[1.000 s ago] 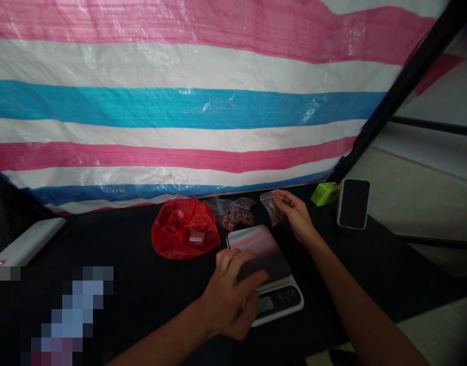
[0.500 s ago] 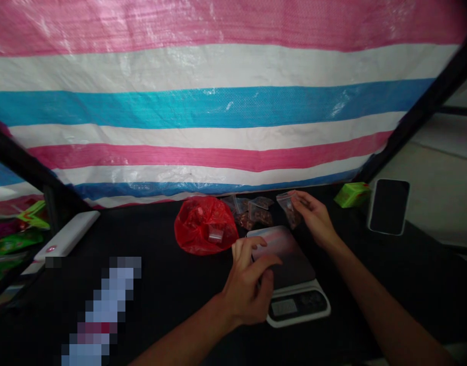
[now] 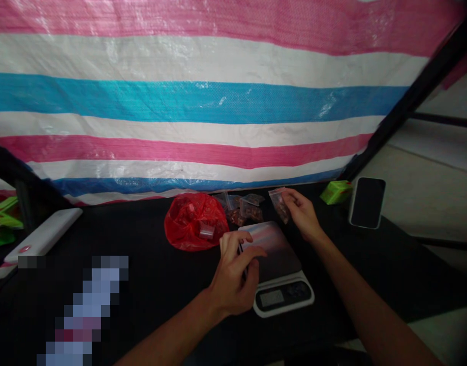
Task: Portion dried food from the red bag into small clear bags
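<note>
My right hand (image 3: pixel 302 212) pinches the top corner of a small zip bag (image 3: pixel 280 205) with brown contents, beyond the far right corner of a digital scale (image 3: pixel 282 295). The scale has a shiny plate, a white body and a small display. Over the plate's left side is my left hand (image 3: pixel 236 277), its fingers bent and apart with nothing between them. Several similar filled zip bags (image 3: pixel 251 210) lie behind the scale. To their left sits an open red plastic bag (image 3: pixel 180 223) with a small clear packet (image 3: pixel 207 232) in it.
A phone (image 3: pixel 367 202) leans upright at the right, beside a green box (image 3: pixel 335 192). At the left lies a long white device (image 3: pixel 46 235) on the black table (image 3: pixel 160 305). A striped sheet (image 3: pixel 203 101) hangs behind, between dark frame bars.
The view has turned slightly right, so everything sits further left in the picture. Both hands keep nearly the same pose, and the right still pinches the zip bag.
</note>
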A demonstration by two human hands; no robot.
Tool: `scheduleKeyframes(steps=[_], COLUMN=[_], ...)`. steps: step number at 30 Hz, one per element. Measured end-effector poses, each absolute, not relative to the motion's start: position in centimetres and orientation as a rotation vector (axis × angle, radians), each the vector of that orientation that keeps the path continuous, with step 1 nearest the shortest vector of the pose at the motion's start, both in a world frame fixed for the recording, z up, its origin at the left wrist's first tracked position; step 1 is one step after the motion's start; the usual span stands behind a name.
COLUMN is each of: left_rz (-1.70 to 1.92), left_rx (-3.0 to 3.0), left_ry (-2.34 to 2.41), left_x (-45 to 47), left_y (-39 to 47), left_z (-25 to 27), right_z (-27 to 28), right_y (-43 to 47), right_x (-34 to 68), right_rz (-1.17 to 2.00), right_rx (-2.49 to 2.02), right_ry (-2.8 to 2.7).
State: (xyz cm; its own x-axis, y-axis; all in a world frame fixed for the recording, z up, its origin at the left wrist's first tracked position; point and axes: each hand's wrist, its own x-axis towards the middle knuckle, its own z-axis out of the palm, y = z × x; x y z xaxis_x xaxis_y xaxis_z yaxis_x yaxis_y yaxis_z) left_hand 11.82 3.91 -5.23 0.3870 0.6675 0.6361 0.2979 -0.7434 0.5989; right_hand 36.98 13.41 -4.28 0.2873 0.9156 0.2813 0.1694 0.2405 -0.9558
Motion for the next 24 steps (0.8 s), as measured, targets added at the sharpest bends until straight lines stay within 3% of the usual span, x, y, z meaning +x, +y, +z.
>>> scheduleKeyframes(steps=[24], left_rz=[1.165], left_rx=[2.417], left_ry=[0.681], left_x=[11.4], left_y=[3.9], left_z=[-4.9], right_z=[-5.0], right_y=[13.8], right_x=[36.4], right_rz=[0.564], right_rx=[-1.215], right_ry=[-1.376])
